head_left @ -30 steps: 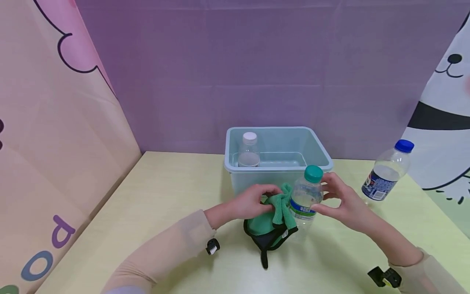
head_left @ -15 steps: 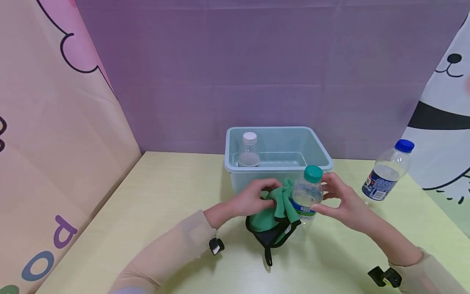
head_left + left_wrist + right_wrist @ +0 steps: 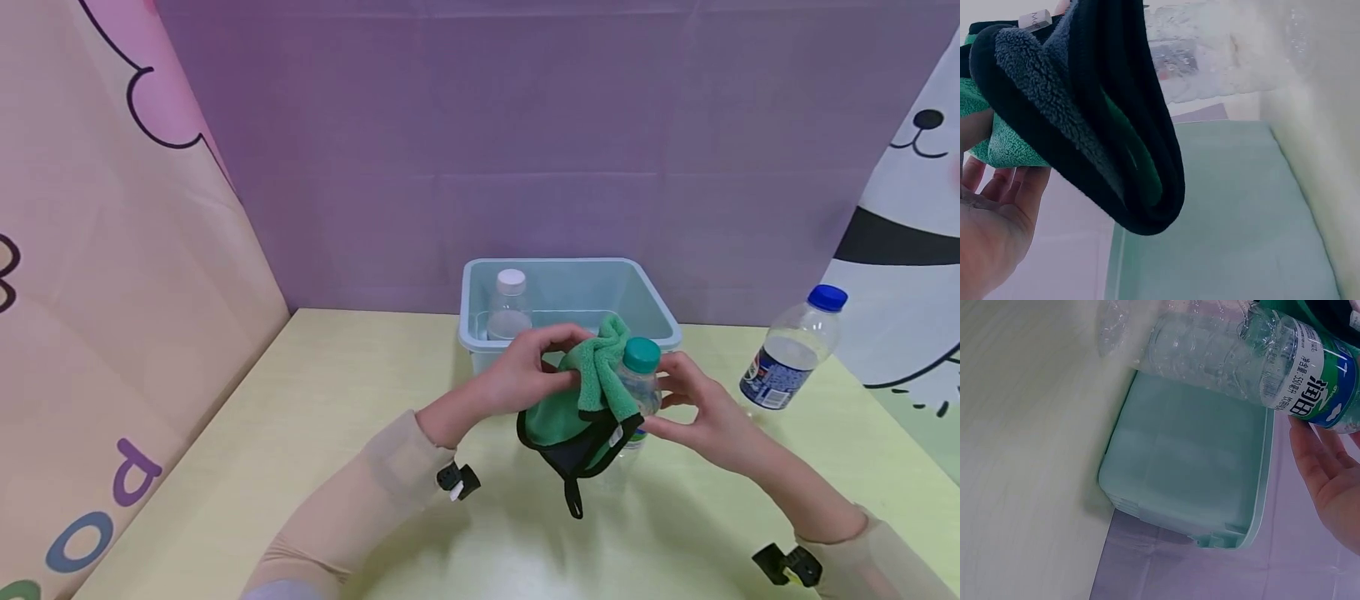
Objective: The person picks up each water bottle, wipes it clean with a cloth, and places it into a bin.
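My left hand (image 3: 528, 375) grips a green cleaning cloth (image 3: 562, 417) with black edging and a hanging loop, lifted above the table. In the left wrist view the cloth (image 3: 1041, 94) shows its grey pile side and a small white tag. With thumb and fingers, my right hand (image 3: 705, 412) holds an upright clear plastic bottle (image 3: 641, 357) with a green cap. The cloth covers part of this bottle in the head view. Its green, blue and white label (image 3: 1319, 381) shows in the right wrist view. Whether cloth and bottle touch cannot be told.
Behind the hands stands a pale blue plastic tub (image 3: 585, 287), with a white-capped bottle (image 3: 510, 321) upright inside it. A blue-capped bottle (image 3: 787, 354) with a dark blue label stands at the right of the table (image 3: 360, 375). A purple curtain (image 3: 450, 150) hangs behind.
My left hand has risen and moved right with the cloth, which now covers more of the green-capped bottle. The right hand and its bottle have stayed in place.
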